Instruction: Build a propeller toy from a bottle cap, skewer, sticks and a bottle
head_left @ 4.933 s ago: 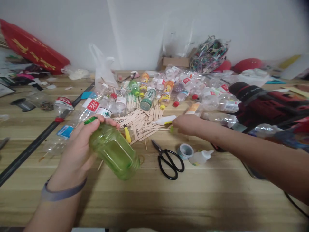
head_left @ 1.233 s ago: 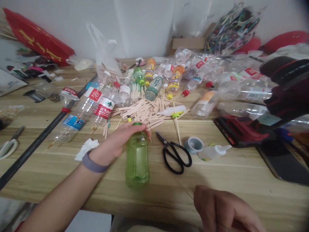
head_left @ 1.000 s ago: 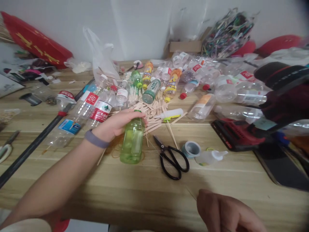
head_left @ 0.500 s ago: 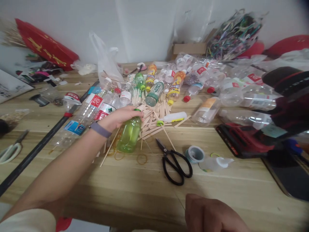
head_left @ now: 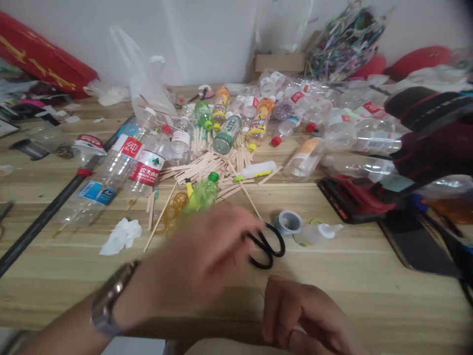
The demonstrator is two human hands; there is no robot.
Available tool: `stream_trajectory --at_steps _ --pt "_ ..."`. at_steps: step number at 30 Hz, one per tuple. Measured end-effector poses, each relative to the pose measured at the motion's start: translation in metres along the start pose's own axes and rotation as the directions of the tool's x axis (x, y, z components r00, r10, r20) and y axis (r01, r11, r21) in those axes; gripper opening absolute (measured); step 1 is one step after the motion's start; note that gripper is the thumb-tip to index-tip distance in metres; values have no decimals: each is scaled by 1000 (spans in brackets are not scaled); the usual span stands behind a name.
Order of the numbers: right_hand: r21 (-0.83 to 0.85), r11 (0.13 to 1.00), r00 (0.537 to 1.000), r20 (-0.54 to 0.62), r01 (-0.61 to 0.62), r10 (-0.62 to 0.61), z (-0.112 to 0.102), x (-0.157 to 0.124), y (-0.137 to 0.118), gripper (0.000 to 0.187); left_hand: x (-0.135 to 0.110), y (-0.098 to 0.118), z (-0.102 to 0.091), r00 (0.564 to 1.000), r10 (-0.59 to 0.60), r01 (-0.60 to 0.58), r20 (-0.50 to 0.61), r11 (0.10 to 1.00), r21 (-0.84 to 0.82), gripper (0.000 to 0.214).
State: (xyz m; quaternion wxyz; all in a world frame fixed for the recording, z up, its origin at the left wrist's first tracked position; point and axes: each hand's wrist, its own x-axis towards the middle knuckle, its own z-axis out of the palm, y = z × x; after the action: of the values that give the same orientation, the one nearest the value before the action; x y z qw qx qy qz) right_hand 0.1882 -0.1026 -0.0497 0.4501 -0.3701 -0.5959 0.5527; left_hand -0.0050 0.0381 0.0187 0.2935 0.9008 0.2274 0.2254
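My left hand [head_left: 192, 261], with a watch on its wrist, is smeared by motion over the near table, its fingertips toward the black-handled scissors [head_left: 268, 246]. Whether it grips anything cannot be made out. Behind it stands a green plastic bottle [head_left: 203, 192] with a green cap, its lower part hidden by the hand. At the front edge my right hand [head_left: 303, 315] is closed with curled fingers. A faint thin line shows close to its fingertips, but what they pinch is too small to name. A crumpled white tissue [head_left: 121, 236] lies left of my left hand.
Wooden sticks [head_left: 203, 165] lie heaped mid-table before many empty plastic bottles [head_left: 295, 101]. A roll of tape [head_left: 289, 223] and a small squeeze bottle [head_left: 320, 231] sit right of the scissors. A red cordless drill [head_left: 354, 197] stands at right; a dark pole [head_left: 44, 214] crosses the left.
My left hand has let go of the green bottle and come back toward me, near my right hand. The bottle stays on the table. The tissue has come into sight; the view has shifted slightly.
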Motion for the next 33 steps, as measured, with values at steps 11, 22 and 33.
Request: stream_trajectory --at_steps 11,22,33 --pt "-345 937 941 -299 49 -159 9 7 1 18 -32 16 58 884 -304 386 356 903 -189 19" --pt "-748 662 932 -272 -46 -242 13 -1 2 22 -27 7 63 893 -275 416 357 807 -418 27" --pt "-808 565 882 -376 -164 -283 -2 -19 11 7 -31 0 71 865 -434 494 253 826 -272 17"
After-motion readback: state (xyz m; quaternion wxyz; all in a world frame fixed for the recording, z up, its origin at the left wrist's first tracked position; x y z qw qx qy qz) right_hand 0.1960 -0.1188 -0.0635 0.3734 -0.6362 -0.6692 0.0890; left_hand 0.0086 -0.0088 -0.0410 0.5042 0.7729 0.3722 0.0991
